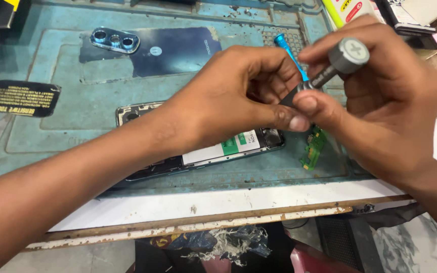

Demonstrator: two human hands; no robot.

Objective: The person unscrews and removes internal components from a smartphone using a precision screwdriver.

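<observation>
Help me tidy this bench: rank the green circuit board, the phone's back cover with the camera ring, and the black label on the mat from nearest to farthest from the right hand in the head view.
From the right hand:
1. Green circuit board, just below the hand.
2. Back cover, upper middle of the mat.
3. Black label, far left.

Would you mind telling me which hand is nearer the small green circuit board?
Right. The right hand is directly above the green circuit board; the left hand sits further left.
</observation>
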